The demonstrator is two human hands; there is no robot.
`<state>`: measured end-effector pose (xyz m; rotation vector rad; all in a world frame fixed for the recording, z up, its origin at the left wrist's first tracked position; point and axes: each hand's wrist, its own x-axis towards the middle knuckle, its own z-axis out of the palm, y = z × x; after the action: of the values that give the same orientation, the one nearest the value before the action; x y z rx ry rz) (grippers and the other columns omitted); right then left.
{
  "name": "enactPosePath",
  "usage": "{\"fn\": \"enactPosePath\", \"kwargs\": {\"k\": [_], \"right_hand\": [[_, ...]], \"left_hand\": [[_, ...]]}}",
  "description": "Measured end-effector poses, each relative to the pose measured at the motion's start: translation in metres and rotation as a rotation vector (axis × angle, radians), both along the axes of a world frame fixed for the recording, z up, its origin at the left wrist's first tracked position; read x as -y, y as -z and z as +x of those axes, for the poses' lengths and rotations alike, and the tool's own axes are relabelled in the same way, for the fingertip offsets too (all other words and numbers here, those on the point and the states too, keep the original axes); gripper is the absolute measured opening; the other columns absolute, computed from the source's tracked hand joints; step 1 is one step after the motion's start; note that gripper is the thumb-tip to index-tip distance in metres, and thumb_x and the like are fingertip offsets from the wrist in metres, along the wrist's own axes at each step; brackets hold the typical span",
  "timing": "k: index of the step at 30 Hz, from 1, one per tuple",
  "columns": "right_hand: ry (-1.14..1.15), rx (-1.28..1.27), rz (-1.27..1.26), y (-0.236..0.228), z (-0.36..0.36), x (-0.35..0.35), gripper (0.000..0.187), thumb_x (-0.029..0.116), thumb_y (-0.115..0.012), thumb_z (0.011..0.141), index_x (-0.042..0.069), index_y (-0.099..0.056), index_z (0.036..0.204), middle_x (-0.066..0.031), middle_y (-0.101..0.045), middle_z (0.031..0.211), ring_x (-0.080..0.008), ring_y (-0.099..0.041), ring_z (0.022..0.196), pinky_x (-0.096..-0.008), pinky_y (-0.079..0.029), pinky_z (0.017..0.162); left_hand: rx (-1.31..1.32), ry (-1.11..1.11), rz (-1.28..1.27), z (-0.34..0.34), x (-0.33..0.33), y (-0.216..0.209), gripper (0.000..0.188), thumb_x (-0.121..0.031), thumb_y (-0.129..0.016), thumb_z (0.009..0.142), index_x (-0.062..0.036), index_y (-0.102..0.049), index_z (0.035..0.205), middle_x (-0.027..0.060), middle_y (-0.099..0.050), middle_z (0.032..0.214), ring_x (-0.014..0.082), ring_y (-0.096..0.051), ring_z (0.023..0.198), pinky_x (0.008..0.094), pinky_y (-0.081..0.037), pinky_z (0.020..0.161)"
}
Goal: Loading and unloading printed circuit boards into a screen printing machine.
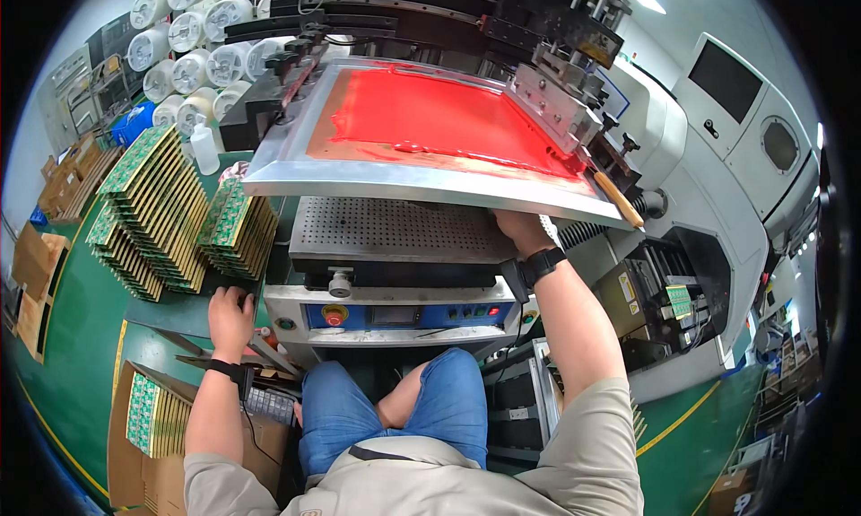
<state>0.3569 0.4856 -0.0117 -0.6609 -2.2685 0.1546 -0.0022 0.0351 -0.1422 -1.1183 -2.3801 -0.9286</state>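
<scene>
My left hand (231,317) rests, fingers curled, on the dark tray edge just below a fanned stack of green circuit boards (237,226). My right hand (523,230) reaches under the raised screen frame (395,184) onto the right end of the perforated metal bed (395,229); its fingers are hidden by the frame. The screen holds a wide layer of red ink (439,117). A black watch sits on my right wrist.
More rows of green boards (152,202) lie at left on the green table. A cardboard box of boards (152,413) stands by my left knee. White jars (193,58) are stacked at the back left. The blue control panel (395,315) faces me; a white machine (717,157) stands right.
</scene>
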Motion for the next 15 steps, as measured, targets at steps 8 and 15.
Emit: {"fn": "enactPosePath", "kwargs": {"k": [8, 15], "right_hand": [[0.093, -0.071, -0.337, -0.015, -0.018, 0.025, 0.037, 0.018, -0.062, 0.098, 0.003, -0.061, 0.132, -0.0113, -0.063, 0.129, -0.0231, -0.059, 0.117, -0.0387, -0.049, 0.1], [-0.066, -0.7, -0.98, 0.006, 0.007, -0.025, 0.026, 0.027, -0.064, 0.102, 0.01, -0.063, 0.122, -0.0033, -0.065, 0.107, -0.015, -0.063, 0.097, -0.0297, -0.054, 0.085]], "left_hand": [[0.054, 0.001, -0.024, 0.004, 0.023, -0.013, 0.016, -0.017, -0.076, 0.084, -0.0029, -0.069, 0.088, 0.0171, -0.062, 0.089, 0.0398, -0.061, 0.088, 0.0478, -0.05, 0.078], [-0.098, 0.452, 0.464, 0.091, 0.047, -0.162, 0.033, -0.031, -0.082, 0.081, -0.0024, -0.067, 0.091, 0.0141, -0.065, 0.088, 0.0343, -0.062, 0.082, 0.0407, -0.05, 0.073]]}}
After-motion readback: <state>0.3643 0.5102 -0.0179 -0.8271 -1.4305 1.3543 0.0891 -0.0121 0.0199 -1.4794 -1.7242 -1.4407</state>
